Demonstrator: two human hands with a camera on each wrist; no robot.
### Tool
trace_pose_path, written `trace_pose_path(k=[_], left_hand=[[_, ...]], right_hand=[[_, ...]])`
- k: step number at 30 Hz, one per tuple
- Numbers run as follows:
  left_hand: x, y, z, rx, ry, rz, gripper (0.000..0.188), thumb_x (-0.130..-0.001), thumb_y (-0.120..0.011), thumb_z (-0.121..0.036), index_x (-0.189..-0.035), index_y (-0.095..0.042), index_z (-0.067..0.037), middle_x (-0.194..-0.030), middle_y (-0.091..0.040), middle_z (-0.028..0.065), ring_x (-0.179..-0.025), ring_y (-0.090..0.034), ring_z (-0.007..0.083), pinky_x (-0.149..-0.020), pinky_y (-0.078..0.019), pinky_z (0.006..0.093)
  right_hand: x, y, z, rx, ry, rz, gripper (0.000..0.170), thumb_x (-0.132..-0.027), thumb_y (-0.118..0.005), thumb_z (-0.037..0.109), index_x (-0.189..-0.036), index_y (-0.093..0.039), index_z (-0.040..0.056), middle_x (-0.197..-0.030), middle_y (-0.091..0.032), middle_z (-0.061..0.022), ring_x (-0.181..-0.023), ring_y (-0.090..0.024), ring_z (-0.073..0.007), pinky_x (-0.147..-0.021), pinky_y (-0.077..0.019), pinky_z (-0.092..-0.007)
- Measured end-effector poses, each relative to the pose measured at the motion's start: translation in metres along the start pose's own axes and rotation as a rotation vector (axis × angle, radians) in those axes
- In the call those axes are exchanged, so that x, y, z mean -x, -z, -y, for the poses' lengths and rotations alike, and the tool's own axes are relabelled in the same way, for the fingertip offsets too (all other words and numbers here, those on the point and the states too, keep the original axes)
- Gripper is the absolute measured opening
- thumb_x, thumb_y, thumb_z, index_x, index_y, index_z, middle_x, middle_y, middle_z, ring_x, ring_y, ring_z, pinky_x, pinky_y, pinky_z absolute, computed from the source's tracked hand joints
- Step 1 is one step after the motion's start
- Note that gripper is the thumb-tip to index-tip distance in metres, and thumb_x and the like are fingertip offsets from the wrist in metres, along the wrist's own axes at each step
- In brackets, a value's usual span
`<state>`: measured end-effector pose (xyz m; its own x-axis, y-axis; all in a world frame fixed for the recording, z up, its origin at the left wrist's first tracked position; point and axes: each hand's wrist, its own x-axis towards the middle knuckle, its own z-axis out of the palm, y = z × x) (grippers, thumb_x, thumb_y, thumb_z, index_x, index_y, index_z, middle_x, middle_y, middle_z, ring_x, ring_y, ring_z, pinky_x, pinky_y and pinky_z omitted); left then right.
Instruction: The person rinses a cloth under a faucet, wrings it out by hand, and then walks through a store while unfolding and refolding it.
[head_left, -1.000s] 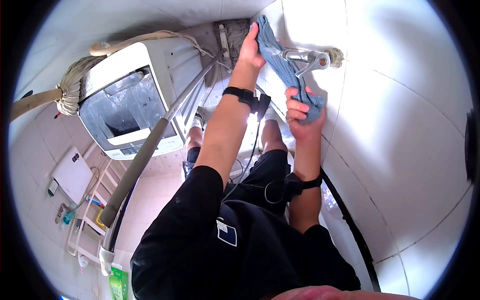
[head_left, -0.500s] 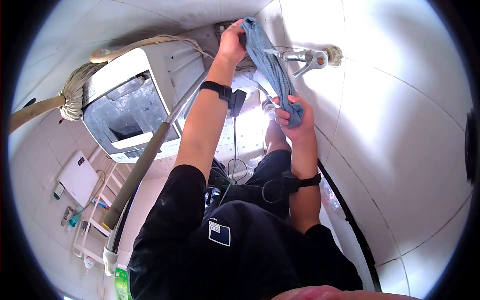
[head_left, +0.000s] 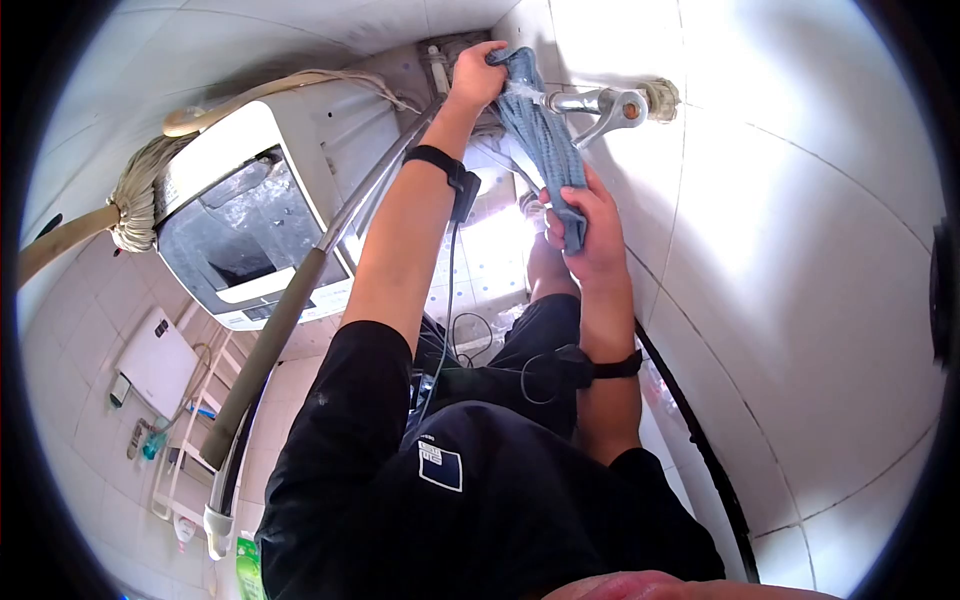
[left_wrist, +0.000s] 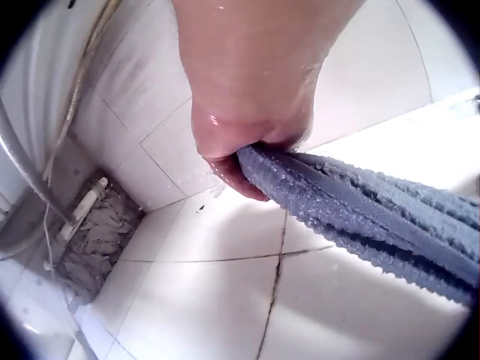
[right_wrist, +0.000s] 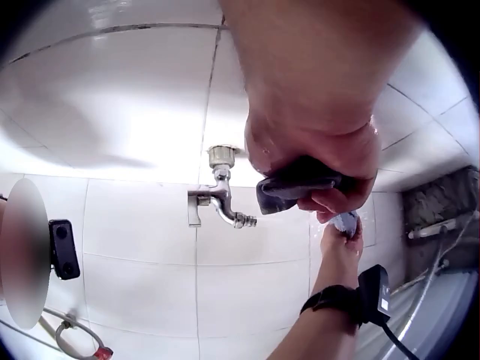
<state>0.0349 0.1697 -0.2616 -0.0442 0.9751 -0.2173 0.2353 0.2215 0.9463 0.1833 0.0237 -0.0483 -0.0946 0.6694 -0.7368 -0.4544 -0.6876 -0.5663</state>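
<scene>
Against a white-tiled wall (head_left: pixel 760 250), a blue-grey cloth (head_left: pixel 548 135) stretches between a person's left hand (head_left: pixel 478 78) and right hand (head_left: pixel 597 235), each gripping an end, apparently to hold its length up to the metal tap (head_left: pixel 600 104). The right wrist view reveals the ridged nozzle (right_wrist: pixel 244 220); the left, lacking it, shows the cloth's textured folds close up.

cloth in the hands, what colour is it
The cloth is greyish blue, seen best in the left wrist view.
</scene>
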Motion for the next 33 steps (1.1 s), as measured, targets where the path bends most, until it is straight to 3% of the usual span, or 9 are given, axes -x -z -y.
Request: trace_pose_path(k=[4, 6, 11, 15, 17, 25, 27, 29, 33], left_hand=[[0.004, 0.003, -0.03, 0.096, 0.445, 0.123, 0.034, -0.08, -0.057, -0.013, -0.11, -0.063, 0.004, -0.095, -0.067, 0.0143, -0.084, -0.064, 0.0245, -0.076, -0.0495, 0.0327], [-0.004, -0.008, -0.002, 0.623, 0.755, 0.033, 0.032, -0.085, -0.049, -0.021, -0.098, -0.065, 0.002, -0.09, -0.067, 0.0131, -0.085, -0.062, 0.0276, -0.077, -0.0497, 0.0372], [0.015, -0.003, 0.009, 1.414, 0.828, -0.136, 0.033, -0.088, -0.042, -0.033, -0.086, -0.06, -0.005, -0.086, -0.064, 0.0101, -0.084, -0.06, 0.0275, -0.084, -0.047, 0.0468], [0.064, 0.002, -0.036, 1.494, 0.972, -0.141, 0.06, -0.088, -0.038, -0.05, -0.122, -0.049, -0.002, -0.123, -0.054, 0.0157, -0.109, -0.052, 0.0365, -0.097, -0.0381, 0.0529], [0.074, 0.004, -0.037, 1.628, 1.009, 0.021, 0.071, -0.087, -0.032, -0.058, -0.128, -0.043, -0.001, -0.126, -0.052, 0.0192, -0.113, -0.049, 0.0386, -0.105, -0.0302, 0.0495], [0.058, 0.007, -0.049, 1.901, 0.711, 0.015, 0.036, -0.088, -0.052, -0.044, -0.105, -0.061, -0.014, -0.094, -0.066, -0.003, -0.084, -0.06, 0.0216, -0.083, -0.0492, 0.0354], [0.05, 0.011, -0.038, 2.15, 0.621, 0.206, 0.036, -0.089, -0.052, -0.038, -0.104, -0.06, -0.007, -0.094, -0.066, 0.0039, -0.079, -0.061, 0.0256, -0.081, -0.0501, 0.0344], [0.041, 0.022, -0.067, 1.665, 0.718, 0.241, 0.034, -0.089, -0.052, -0.03, -0.103, -0.058, 0.001, -0.096, -0.065, 0.013, -0.081, -0.061, 0.0285, -0.081, -0.05, 0.0373], [0.025, 0.015, -0.064, 1.572, 0.723, 0.299, 0.032, -0.087, -0.055, -0.017, -0.109, -0.052, 0.006, -0.103, -0.063, 0.0193, -0.092, -0.063, 0.0309, -0.083, -0.0516, 0.0405]], right_hand=[[0.004, -0.01, 0.008, 0.024, 0.022, -0.024, 0.049, -0.084, -0.047, 0.01, -0.132, -0.042, 0.0024, -0.084, -0.059, -0.0135, -0.048, -0.049, -0.0109, -0.036, -0.0352, -0.0228], [-0.003, -0.012, 0.009, -0.162, -0.009, 0.009, 0.042, -0.087, -0.047, 0.016, -0.126, -0.046, -0.0006, -0.088, -0.059, -0.0147, -0.051, -0.049, -0.0118, -0.039, -0.0366, -0.0238], [-0.057, -0.002, -0.001, -0.686, -0.173, 0.448, 0.043, -0.092, -0.046, 0.032, -0.115, -0.049, -0.0048, -0.095, -0.057, -0.0172, -0.06, -0.05, -0.0145, -0.048, -0.04, -0.0269], [-0.104, -0.011, -0.005, -0.801, -0.121, 0.532, 0.047, -0.09, -0.052, 0.028, -0.111, -0.042, -0.0124, -0.105, -0.049, -0.017, -0.067, -0.047, -0.0146, -0.057, -0.0412, -0.025], [-0.129, -0.015, -0.005, -0.882, -0.258, 0.535, 0.046, -0.09, -0.052, 0.028, -0.112, -0.041, -0.0113, -0.106, -0.051, -0.019, -0.068, -0.047, -0.0142, -0.057, -0.0406, -0.0247], [-0.15, -0.04, -0.004, -0.753, -0.203, 0.31, 0.035, -0.088, -0.051, 0.012, -0.118, -0.047, -0.0057, -0.112, -0.056, -0.0238, -0.099, -0.058, -0.0355, -0.087, -0.0483, -0.0436], [-0.137, -0.045, -0.001, -0.761, -0.188, 0.278, 0.037, -0.087, -0.052, 0.012, -0.119, -0.047, -0.0063, -0.114, -0.056, -0.0232, -0.097, -0.059, -0.0342, -0.084, -0.0496, -0.0429], [-0.124, -0.038, 0.003, -0.773, -0.276, 0.328, 0.031, -0.087, -0.052, 0.011, -0.113, -0.049, -0.0061, -0.113, -0.057, -0.0212, -0.089, -0.061, -0.0297, -0.076, -0.0507, -0.0398], [-0.094, -0.024, 0.0, -0.753, -0.357, 0.298, 0.041, -0.087, -0.047, 0.002, -0.126, -0.046, 0.0159, -0.098, -0.054, -0.0146, -0.067, -0.05, -0.0137, -0.056, -0.0433, -0.0263]])
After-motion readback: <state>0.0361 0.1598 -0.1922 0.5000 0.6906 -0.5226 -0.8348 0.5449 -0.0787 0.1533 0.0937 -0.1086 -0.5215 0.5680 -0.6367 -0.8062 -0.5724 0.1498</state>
